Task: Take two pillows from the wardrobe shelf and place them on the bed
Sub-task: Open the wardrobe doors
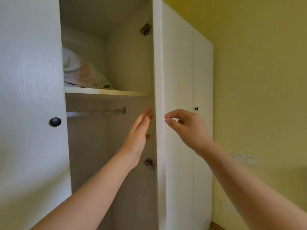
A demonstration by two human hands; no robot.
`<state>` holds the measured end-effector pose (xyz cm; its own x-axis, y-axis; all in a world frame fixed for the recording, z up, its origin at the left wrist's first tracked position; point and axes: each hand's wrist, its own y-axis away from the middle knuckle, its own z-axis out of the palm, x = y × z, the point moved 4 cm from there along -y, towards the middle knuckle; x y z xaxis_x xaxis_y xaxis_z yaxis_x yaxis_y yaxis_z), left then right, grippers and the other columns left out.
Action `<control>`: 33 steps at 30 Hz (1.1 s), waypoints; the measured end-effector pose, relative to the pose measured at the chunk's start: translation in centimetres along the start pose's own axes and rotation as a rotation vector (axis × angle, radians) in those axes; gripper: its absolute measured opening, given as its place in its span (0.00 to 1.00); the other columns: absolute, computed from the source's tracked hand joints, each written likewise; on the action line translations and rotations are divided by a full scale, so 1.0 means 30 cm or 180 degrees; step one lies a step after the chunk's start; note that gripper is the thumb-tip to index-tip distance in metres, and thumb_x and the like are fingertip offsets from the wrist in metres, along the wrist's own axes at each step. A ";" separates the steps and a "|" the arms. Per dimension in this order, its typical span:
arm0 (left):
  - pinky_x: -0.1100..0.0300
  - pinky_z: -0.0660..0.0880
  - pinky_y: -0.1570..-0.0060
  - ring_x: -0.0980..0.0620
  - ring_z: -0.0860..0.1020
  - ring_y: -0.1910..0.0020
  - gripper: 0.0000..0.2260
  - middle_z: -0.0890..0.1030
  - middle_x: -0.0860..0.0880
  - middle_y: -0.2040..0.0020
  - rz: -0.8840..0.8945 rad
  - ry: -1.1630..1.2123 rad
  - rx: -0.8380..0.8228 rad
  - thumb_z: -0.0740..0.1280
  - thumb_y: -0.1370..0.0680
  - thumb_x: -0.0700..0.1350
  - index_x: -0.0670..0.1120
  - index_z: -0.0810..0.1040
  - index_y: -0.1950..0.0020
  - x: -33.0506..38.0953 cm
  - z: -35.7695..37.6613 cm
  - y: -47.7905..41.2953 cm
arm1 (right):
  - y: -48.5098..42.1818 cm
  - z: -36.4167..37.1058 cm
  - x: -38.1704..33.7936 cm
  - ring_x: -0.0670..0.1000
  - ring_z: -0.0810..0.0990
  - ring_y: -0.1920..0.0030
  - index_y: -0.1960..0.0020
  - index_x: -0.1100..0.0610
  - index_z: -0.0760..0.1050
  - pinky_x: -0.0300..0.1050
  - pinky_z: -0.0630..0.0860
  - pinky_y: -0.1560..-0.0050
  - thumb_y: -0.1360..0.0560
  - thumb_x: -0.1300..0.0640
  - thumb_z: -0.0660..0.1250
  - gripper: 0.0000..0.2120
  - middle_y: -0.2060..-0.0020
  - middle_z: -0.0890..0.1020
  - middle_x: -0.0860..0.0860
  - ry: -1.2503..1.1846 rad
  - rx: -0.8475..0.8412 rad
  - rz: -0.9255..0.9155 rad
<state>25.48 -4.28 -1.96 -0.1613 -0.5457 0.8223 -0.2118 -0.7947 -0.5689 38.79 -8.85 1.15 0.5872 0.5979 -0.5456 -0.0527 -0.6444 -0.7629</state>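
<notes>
The pillows [79, 70] lie on the upper shelf [106, 92] of the wardrobe [29, 80], pushed to the left and half hidden behind the closed left door. They show as a white and pale pink bundle, and I cannot tell one from the other. I judge them light, soft and bulky. They will sag if pinched at a corner, so I should reach in and take one by its near edge with a broad grip, or scoop under it.

My right hand [184, 128] pinches the small dark knob [165, 120] of the open door [158, 97], seen edge-on. My left hand [137, 138] is flat, fingers [146, 117] straight, at the door's inner face, holding nothing.

The shelf is smooth white board above a hanging rail [96, 112]. The walls [257, 80] are yellow, and the bed is not in view.
</notes>
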 end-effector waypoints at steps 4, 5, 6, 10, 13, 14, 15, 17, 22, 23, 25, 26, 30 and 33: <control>0.62 0.61 0.32 0.64 0.65 0.32 0.18 0.67 0.62 0.30 0.0171 -0.0116 -0.0371 0.52 0.18 0.51 0.59 0.61 0.28 -0.020 0.141 -0.009 | 0.007 -0.081 0.068 0.42 0.78 0.58 0.60 0.44 0.77 0.34 0.74 0.51 0.25 0.60 0.64 0.12 0.62 0.80 0.38 -0.0371 0.0112 0.0193; 0.64 0.60 0.32 0.64 0.63 0.31 0.19 0.64 0.63 0.29 0.0206 -0.0147 -0.0447 0.52 0.18 0.51 0.59 0.59 0.27 -0.032 0.172 -0.016 | 0.007 -0.101 0.085 0.41 0.79 0.56 0.60 0.46 0.78 0.34 0.74 0.50 0.24 0.61 0.64 0.11 0.61 0.80 0.39 -0.0428 0.0126 0.0235; 0.66 0.59 0.32 0.64 0.61 0.30 0.19 0.62 0.63 0.28 0.0251 -0.0162 -0.0505 0.52 0.18 0.50 0.59 0.57 0.26 -0.041 0.202 -0.021 | 0.008 -0.123 0.099 0.37 0.79 0.57 0.59 0.47 0.78 0.31 0.74 0.52 0.24 0.61 0.63 0.11 0.62 0.80 0.40 -0.0492 0.0131 0.0274; 0.70 0.56 0.30 0.66 0.56 0.29 0.22 0.58 0.63 0.29 0.0572 -0.0553 -0.0595 0.54 0.18 0.45 0.54 0.53 0.25 -0.070 0.296 -0.060 | 0.003 -0.206 0.168 0.31 0.75 0.71 0.60 0.47 0.78 0.21 0.69 0.67 0.23 0.63 0.61 0.14 0.69 0.80 0.36 -0.0763 0.0269 0.0553; 0.58 0.52 0.25 0.56 0.55 0.24 0.27 0.55 0.55 0.23 0.0806 -0.1160 -0.0598 0.56 0.22 0.50 0.53 0.52 0.24 -0.092 0.365 -0.106 | -0.001 -0.243 0.232 0.34 0.75 0.72 0.60 0.47 0.78 0.29 0.72 0.63 0.24 0.65 0.57 0.17 0.68 0.81 0.37 -0.0907 0.0524 0.0800; 0.57 0.53 0.26 0.53 0.54 0.24 0.28 0.53 0.54 0.23 0.0774 -0.1350 -0.0602 0.56 0.22 0.51 0.54 0.51 0.24 -0.102 0.388 -0.119 | -0.002 -0.254 0.251 0.34 0.75 0.72 0.60 0.48 0.78 0.31 0.72 0.63 0.24 0.67 0.55 0.18 0.66 0.81 0.40 -0.1012 0.0653 0.0892; 0.56 0.53 0.26 0.51 0.54 0.24 0.28 0.51 0.54 0.22 0.0747 -0.1577 -0.0609 0.56 0.21 0.52 0.55 0.49 0.24 -0.112 0.414 -0.130 | -0.002 -0.265 0.267 0.35 0.76 0.73 0.61 0.49 0.77 0.31 0.73 0.66 0.24 0.67 0.54 0.19 0.65 0.80 0.42 -0.1135 0.0778 0.0981; 0.51 0.56 0.28 0.46 0.55 0.25 0.27 0.47 0.55 0.22 0.0691 -0.2200 -0.0610 0.55 0.20 0.53 0.57 0.45 0.24 -0.128 0.460 -0.142 | -0.004 -0.288 0.299 0.36 0.77 0.70 0.60 0.49 0.76 0.29 0.73 0.70 0.24 0.68 0.50 0.21 0.64 0.80 0.44 -0.1261 0.0972 0.1124; 0.47 0.59 0.29 0.43 0.57 0.27 0.28 0.47 0.52 0.22 0.0839 -0.3072 -0.0400 0.52 0.20 0.57 0.56 0.43 0.24 -0.163 0.550 -0.184 | -0.032 -0.346 0.392 0.47 0.78 0.60 0.59 0.49 0.76 0.40 0.77 0.58 0.25 0.67 0.48 0.21 0.61 0.81 0.47 -0.1342 0.1276 0.1447; 0.45 0.57 0.29 0.44 0.55 0.26 0.29 0.46 0.52 0.22 0.0835 -0.3120 -0.0401 0.52 0.21 0.58 0.56 0.42 0.24 -0.175 0.568 -0.193 | -0.039 -0.356 0.411 0.49 0.78 0.61 0.60 0.49 0.76 0.41 0.77 0.59 0.25 0.67 0.48 0.21 0.62 0.80 0.48 -0.1377 0.1329 0.1532; 0.42 0.53 0.27 0.46 0.50 0.24 0.29 0.45 0.52 0.22 0.0845 -0.3190 -0.0422 0.51 0.21 0.59 0.56 0.41 0.24 -0.197 0.601 -0.212 | -0.050 -0.376 0.442 0.49 0.78 0.64 0.60 0.50 0.76 0.38 0.78 0.65 0.24 0.67 0.49 0.20 0.64 0.80 0.49 -0.1470 0.1386 0.1656; 0.42 0.50 0.26 0.48 0.48 0.23 0.30 0.44 0.52 0.22 0.0861 -0.3215 -0.0434 0.51 0.21 0.60 0.56 0.40 0.24 -0.207 0.616 -0.223 | -0.056 -0.385 0.454 0.48 0.78 0.65 0.61 0.50 0.75 0.36 0.78 0.68 0.24 0.67 0.49 0.20 0.64 0.80 0.49 -0.1525 0.1391 0.1685; 0.43 0.45 0.26 0.49 0.42 0.23 0.31 0.43 0.52 0.22 0.0906 -0.3249 -0.0435 0.51 0.21 0.60 0.56 0.39 0.24 -0.242 0.660 -0.257 | -0.082 -0.406 0.511 0.51 0.79 0.64 0.59 0.52 0.76 0.43 0.79 0.61 0.23 0.66 0.50 0.19 0.62 0.81 0.51 -0.1784 0.1333 0.1805; 0.42 0.45 0.26 0.49 0.42 0.23 0.31 0.41 0.53 0.22 0.0917 -0.3302 -0.0441 0.51 0.21 0.61 0.56 0.38 0.24 -0.258 0.685 -0.279 | -0.101 -0.423 0.551 0.52 0.80 0.62 0.59 0.52 0.76 0.45 0.79 0.57 0.23 0.65 0.50 0.18 0.61 0.81 0.52 -0.1777 0.1339 0.1852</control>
<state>48.31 1.14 -3.31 0.6571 -0.7176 0.2307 -0.4139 -0.5994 -0.6852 58.91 -3.08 -1.14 -0.0953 0.4473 -0.8893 -0.5733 -0.7550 -0.3184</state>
